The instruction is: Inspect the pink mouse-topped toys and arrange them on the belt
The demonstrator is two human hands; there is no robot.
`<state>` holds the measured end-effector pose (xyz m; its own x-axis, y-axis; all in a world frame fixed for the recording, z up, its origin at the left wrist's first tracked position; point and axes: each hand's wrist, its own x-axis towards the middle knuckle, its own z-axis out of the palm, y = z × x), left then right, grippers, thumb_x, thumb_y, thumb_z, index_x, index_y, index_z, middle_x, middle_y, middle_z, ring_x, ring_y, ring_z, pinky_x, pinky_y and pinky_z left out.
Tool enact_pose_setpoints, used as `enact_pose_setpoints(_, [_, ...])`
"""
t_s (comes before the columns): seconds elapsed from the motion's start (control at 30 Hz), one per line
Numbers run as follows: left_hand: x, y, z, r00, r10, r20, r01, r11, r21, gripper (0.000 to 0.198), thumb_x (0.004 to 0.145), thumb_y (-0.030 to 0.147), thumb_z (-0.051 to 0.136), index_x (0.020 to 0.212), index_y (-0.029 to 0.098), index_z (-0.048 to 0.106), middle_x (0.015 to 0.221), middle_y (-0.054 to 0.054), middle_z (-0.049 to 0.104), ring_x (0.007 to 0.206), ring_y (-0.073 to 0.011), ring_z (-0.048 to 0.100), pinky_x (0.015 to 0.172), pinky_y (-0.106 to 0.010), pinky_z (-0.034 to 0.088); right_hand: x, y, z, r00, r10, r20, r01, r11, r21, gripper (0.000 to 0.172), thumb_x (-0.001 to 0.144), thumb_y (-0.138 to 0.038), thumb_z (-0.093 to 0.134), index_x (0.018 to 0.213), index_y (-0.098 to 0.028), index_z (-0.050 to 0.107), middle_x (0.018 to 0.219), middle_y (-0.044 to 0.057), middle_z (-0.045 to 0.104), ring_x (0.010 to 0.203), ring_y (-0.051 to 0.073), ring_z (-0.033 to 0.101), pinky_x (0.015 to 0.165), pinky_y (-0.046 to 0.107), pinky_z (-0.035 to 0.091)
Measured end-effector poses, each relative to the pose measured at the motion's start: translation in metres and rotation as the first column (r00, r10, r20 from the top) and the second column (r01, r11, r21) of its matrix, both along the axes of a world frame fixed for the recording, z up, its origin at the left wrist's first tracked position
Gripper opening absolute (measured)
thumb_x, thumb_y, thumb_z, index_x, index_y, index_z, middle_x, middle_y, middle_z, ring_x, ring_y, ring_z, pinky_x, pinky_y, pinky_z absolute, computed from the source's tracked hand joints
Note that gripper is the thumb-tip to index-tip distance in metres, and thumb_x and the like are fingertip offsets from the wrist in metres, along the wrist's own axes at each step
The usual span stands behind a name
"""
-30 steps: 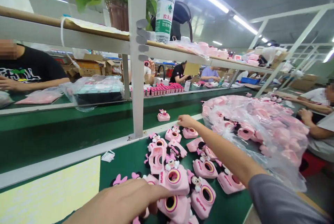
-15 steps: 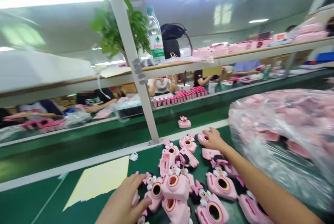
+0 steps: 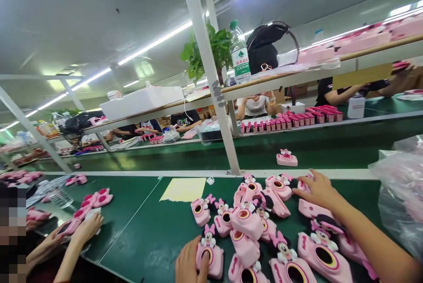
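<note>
Pink Minnie camera under left hand, fingers curled, grip unclear; right hand spread open on another camera.

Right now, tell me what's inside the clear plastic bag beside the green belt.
Pale pink shapes show through the clear plastic bag; glare on the film hides their detail, and the frame cuts off the rest.

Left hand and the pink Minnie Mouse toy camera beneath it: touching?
Touching. The head view shows the thumb of the left hand lying across the lens ring of the pink Minnie Mouse toy camera.
</note>
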<state>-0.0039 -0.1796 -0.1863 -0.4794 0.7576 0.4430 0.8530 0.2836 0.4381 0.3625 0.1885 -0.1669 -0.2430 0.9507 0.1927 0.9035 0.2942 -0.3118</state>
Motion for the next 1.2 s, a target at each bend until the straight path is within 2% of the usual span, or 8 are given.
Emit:
enact_pose_setpoints(0.13, [0.014, -0.004, 0.016, 0.995, 0.011, 0.095, -0.017, 0.998, 0.064, 0.048, 0.096, 0.049, 0.041, 0.127, 0.018, 0.062, 0.132, -0.014, 0.062, 0.126, -0.0313, 0.056, 0.106, -0.050, 0.046, 0.002, -0.010, 0.009, 0.993, -0.120, 0.000, 0.120, 0.991, -0.051, 0.070, 0.078, -0.058, 0.060, 0.138, -0.022, 0.057, 0.146, 0.030, 0.040, 0.129, 0.054, 0.044, 0.086, 0.065, 0.046])
enact_pose_setpoints(0.3, [0.040, -0.003, 0.054, 0.997, -0.070, 0.043, 0.063, 0.989, 0.135, 0.042, 0.098, 0.042, 0.045, 0.133, 0.019, 0.052, 0.133, -0.013, 0.055, 0.126, -0.0286, 0.051, 0.108, -0.053, 0.043, 0.007, -0.023, 0.026, 0.996, -0.078, 0.052, 0.080, 0.996, -0.049, 0.065, 0.081, -0.049, 0.056, 0.140, -0.023, 0.052, 0.139, 0.023, 0.045, 0.117, 0.044, 0.055, 0.085, 0.055, 0.050])
enact_pose_setpoints(0.43, [0.061, 0.033, 0.103, 0.955, -0.297, 0.028, 0.291, 0.948, 0.129, 0.040, 0.096, 0.039, 0.051, 0.132, 0.022, 0.050, 0.137, -0.011, 0.052, 0.132, -0.0267, 0.046, 0.113, -0.050, 0.038, 0.006, -0.028, 0.033, 0.992, -0.085, 0.090, 0.088, 0.996, -0.031, 0.068, 0.085, -0.049, 0.054, 0.147, -0.023, 0.042, 0.150, 0.020, 0.033, 0.125, 0.042, 0.047, 0.091, 0.052, 0.047])
enact_pose_setpoints(0.53, [0.080, 0.074, 0.125, 0.910, -0.401, 0.104, 0.404, 0.915, -0.010, 0.056, 0.092, 0.046, 0.056, 0.140, 0.021, 0.044, 0.146, -0.014, 0.046, 0.139, -0.0298, 0.040, 0.117, -0.052, 0.033, 0.005, -0.030, 0.035, 0.990, -0.079, 0.115, 0.088, 0.994, -0.071, 0.066, 0.085, -0.051, 0.055, 0.144, -0.024, 0.047, 0.147, 0.020, 0.037, 0.121, 0.042, 0.050, 0.089, 0.053, 0.048])
enact_pose_setpoints(0.67, [0.107, 0.110, 0.126, 0.865, -0.474, 0.165, 0.498, 0.852, -0.163, 0.067, 0.082, 0.050, 0.068, 0.139, 0.020, 0.050, 0.136, -0.014, 0.055, 0.130, -0.0330, 0.049, 0.110, -0.051, 0.041, 0.004, -0.032, 0.037, 0.990, -0.086, 0.109, 0.095, 0.992, -0.081, 0.060, 0.089, -0.052, 0.050, 0.142, -0.024, 0.050, 0.145, 0.019, 0.039, 0.118, 0.040, 0.052, 0.088, 0.053, 0.048])
enact_pose_setpoints(0.93, [0.115, 0.101, 0.136, 0.805, -0.504, 0.313, 0.575, 0.794, -0.198, 0.070, 0.079, 0.056, 0.071, 0.137, 0.022, 0.052, 0.139, -0.012, 0.051, 0.130, -0.0320, 0.046, 0.111, -0.048, 0.037, 0.005, -0.030, 0.038, 0.990, -0.105, 0.094, 0.113, 0.990, -0.086, 0.059, 0.088, -0.048, 0.053, 0.141, -0.025, 0.050, 0.146, 0.018, 0.040, 0.120, 0.039, 0.052, 0.091, 0.052, 0.048])
enact_pose_setpoints(1.07, [0.097, 0.149, 0.137, 0.802, -0.439, 0.405, 0.535, 0.829, -0.163, 0.047, 0.098, 0.055, 0.040, 0.104, 0.017, 0.068, 0.115, -0.012, 0.061, 0.114, -0.0267, 0.055, 0.106, -0.045, 0.039, 0.005, -0.030, 0.037, 0.990, -0.108, 0.091, 0.117, 0.989, -0.092, 0.059, 0.088, -0.050, 0.051, 0.142, -0.026, 0.050, 0.147, 0.017, 0.039, 0.122, 0.040, 0.051, 0.091, 0.054, 0.049])
enact_pose_setpoints(1.2, [0.085, 0.204, 0.127, 0.776, -0.374, 0.508, 0.518, 0.837, -0.176, 0.041, 0.083, 0.038, 0.071, 0.114, 0.012, 0.060, 0.074, -0.001, 0.061, 0.067, -0.0155, 0.057, 0.070, -0.032, 0.049, 0.006, -0.029, 0.035, 0.990, -0.108, 0.087, 0.115, 0.990, -0.086, 0.060, 0.087, -0.051, 0.052, 0.142, -0.027, 0.051, 0.148, 0.016, 0.039, 0.123, 0.039, 0.052, 0.091, 0.053, 0.050])
